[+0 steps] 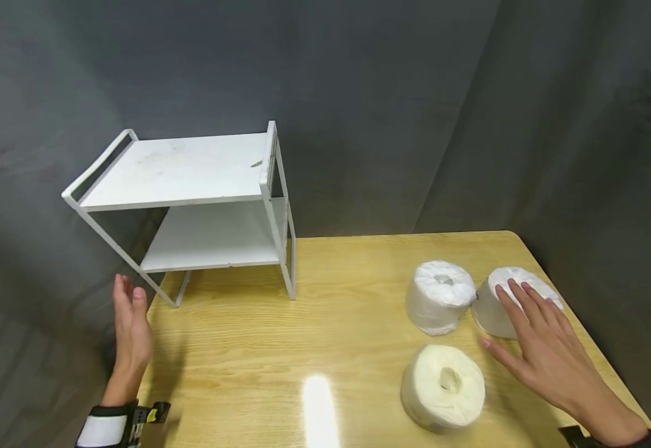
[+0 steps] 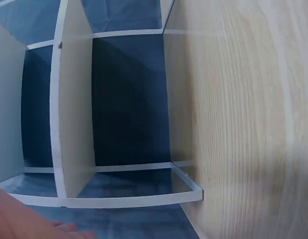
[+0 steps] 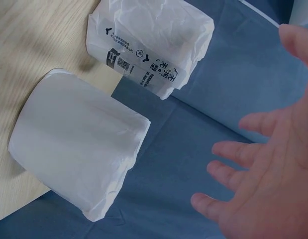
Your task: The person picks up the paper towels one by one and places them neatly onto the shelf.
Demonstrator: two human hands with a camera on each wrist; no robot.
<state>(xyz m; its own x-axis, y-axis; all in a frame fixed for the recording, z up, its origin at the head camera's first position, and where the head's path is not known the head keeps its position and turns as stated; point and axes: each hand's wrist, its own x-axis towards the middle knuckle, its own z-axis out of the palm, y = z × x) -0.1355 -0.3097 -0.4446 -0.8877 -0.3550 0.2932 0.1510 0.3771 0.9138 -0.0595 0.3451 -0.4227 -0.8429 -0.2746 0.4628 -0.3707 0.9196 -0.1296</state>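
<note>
Three white toilet paper rolls stand at the right of the wooden table (image 1: pixel 325 311): a wrapped back roll (image 1: pixel 439 297), a far-right roll (image 1: pixel 493 311) and a front roll (image 1: pixel 443 386). My right hand (image 1: pixel 533 317) is open with spread fingers over the far-right roll. In the right wrist view that hand (image 3: pixel 265 169) hovers apart from the plain roll (image 3: pixel 79 159) and the printed wrapped roll (image 3: pixel 149 45). My left hand (image 1: pixel 131 326) is open and edge-on at the table's left edge, holding nothing, just before the white two-tier rack (image 1: pixel 191 180).
The rack's two shelves are bare, and its frame (image 2: pixel 76 114) fills the left wrist view beside the table top (image 2: pixel 243 119). A dark grey curtain (image 1: pixel 415 93) hangs behind and around the table. The table's rounded right corner lies close behind the rolls.
</note>
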